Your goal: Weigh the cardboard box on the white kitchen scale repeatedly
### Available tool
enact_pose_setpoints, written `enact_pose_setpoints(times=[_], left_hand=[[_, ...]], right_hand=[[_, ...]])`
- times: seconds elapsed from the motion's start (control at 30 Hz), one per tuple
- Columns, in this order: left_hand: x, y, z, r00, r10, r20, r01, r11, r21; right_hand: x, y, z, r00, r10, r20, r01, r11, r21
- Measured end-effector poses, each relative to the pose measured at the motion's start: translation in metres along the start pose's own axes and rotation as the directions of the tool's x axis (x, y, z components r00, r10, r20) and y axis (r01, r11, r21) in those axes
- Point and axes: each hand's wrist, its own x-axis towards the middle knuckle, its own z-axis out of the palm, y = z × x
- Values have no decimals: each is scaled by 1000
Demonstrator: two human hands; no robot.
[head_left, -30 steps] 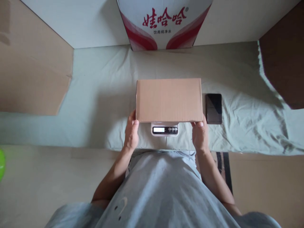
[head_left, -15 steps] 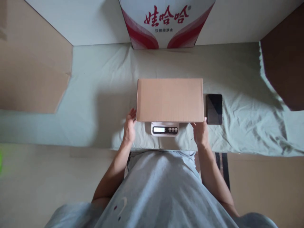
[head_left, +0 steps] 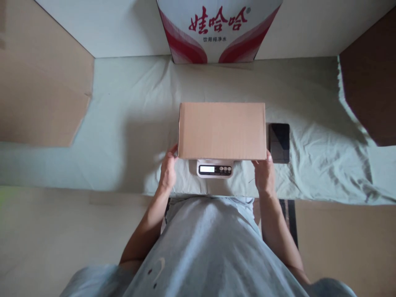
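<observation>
On the scale sits the box; both hands, left and right, touch its near corners, fingers loose.

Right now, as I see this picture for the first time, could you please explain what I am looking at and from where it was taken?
The picture comes from a camera worn on a person's head, looking down past their grey shirt at their two bare hands; there is no machine. On a surface covered with a pale green sheet stands a small white scale with a display. A closed brown cardboard box rests on top of the scale. The left hand and the right hand are at the box's two near corners, fingers touching its edge rather than gripping it. A dark phone lies just right of the box. At the back stands a white and red carton with printed characters.
</observation>
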Motion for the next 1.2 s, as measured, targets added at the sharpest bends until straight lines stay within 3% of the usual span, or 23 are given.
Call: enact_pose_setpoints(times=[0.23,0.33,0.53,0.7,0.87,1.2], left_hand=[[-23,45,16,995,79,65,-77,997,-28],[-11,62,25,986,148,71,-146,989,-37],[38,83,41,960,269,78,-267,963,-31],[74,79,52,973,227,32,-225,973,-57],[97,58,55,985,171,14,-170,985,-42],[113,27,55,997,67,-32,-68,997,-40]], right_hand=[[-7,-23,10,989,-150,-17,148,987,-67],[5,-35,16,977,-208,-35,206,977,-46],[49,-53,31,958,-284,-45,285,958,18],[81,-47,41,964,-265,-13,265,964,-9],[96,-33,46,973,-230,28,231,972,-50],[104,0,44,996,-86,-2,86,993,-81]])
